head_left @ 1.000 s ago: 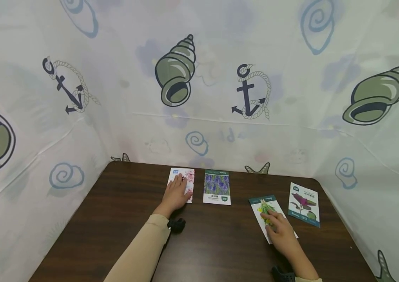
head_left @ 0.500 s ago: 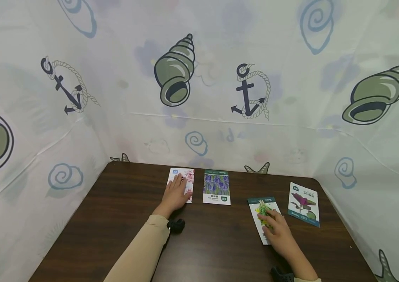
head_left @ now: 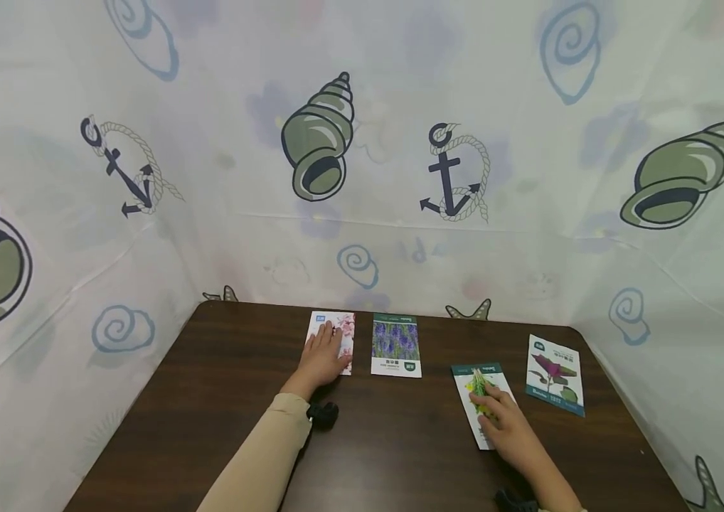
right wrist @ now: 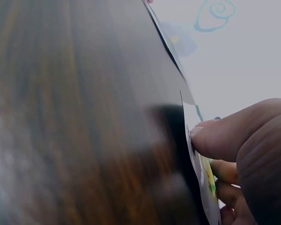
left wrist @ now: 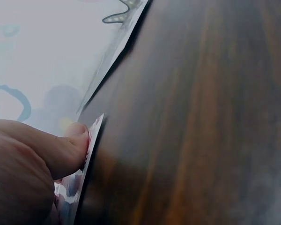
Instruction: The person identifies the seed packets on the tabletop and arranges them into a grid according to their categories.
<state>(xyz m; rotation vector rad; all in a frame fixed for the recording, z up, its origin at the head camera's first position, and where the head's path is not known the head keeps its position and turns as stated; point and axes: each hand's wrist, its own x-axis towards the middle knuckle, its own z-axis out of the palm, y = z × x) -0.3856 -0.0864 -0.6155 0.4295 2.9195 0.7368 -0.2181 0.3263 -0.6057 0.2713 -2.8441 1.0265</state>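
My left hand [head_left: 320, 361] lies flat with straight fingers on a white packet with pink blossoms [head_left: 346, 344], at the table's far side. In the left wrist view its thumb [left wrist: 72, 152] rests on that packet's face. My right hand [head_left: 510, 428] rests loosely on a packet with a green top band and yellow flowers [head_left: 472, 398], covering its right part. The right wrist view has the thumb [right wrist: 213, 140] and fingers on this packet's printed face, its near edge slightly off the table. Between the hands lies a packet with purple flower spikes [head_left: 395, 345].
A packet with a magenta flower [head_left: 555, 375] lies at the right, tilted, beyond my right hand. The dark wooden table [head_left: 387, 448] is bordered by white printed cloth [head_left: 394, 163] at the back and both sides. A black wrist strap [head_left: 323, 415] sits on my left wrist.
My right hand has turned the yellow-flower packet a little, making it more upright, with its lower end shifting left. The left hand stays in place. The head view has shifted slightly.
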